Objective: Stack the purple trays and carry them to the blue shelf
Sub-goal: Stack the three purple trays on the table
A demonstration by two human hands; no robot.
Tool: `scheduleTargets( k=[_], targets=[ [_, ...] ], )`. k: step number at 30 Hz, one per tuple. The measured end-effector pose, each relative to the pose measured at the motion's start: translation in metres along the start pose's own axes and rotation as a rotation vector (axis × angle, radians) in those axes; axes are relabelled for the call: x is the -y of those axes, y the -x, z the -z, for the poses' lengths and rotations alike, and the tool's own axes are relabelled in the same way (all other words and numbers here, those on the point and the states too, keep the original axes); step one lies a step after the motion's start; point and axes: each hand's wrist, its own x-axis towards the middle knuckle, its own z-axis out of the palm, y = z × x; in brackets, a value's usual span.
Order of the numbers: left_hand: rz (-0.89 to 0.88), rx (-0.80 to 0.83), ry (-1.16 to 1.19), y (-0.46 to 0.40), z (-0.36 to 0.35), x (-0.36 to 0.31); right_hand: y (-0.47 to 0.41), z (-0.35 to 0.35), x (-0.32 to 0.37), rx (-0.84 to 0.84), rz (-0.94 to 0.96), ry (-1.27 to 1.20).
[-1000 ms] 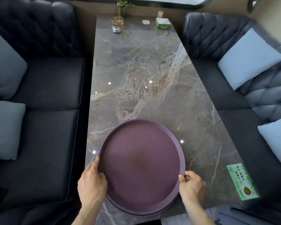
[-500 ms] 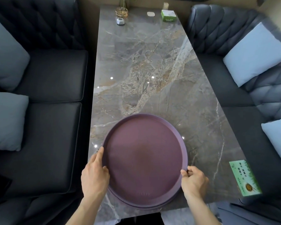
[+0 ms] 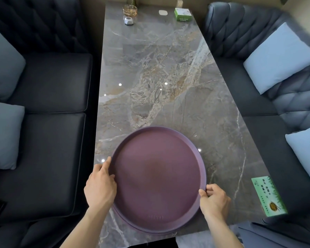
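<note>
Head view. The purple trays lie nested in the lower centre of the frame, on the near end of the marble table; a second rim shows below the top tray along its lower edge. The stack overhangs the near table edge slightly.

The left hand grasps the rim at lower left, thumb laid along the edge. The right hand grasps the rim at lower right, fingers curled against it.

Judgement: stacking appears complete; the step in hand is securing a two-handed hold ahead of the lift. The next move calls for a level raise of both trays together, then a turn away from the table.

Not determinable: the number of trays beyond two; whether fingers reach beneath the lowest tray; whether the stack is clear of the table. The blue shelf is nowhere in frame.
</note>
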Motion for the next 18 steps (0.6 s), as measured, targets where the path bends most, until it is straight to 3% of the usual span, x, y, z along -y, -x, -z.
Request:
scheduleTargets(
  k=[11, 18],
  targets=[
    [0.036, 0.040, 0.045, -0.007, 0.000, 0.000, -0.005, 0.002, 0.003, 0.041, 0.009, 0.026],
    [0.176, 0.205, 0.138, -0.029, -0.005, -0.004, -0.001, -0.013, -0.002, 0.170, -0.114, -0.098]
  ],
)
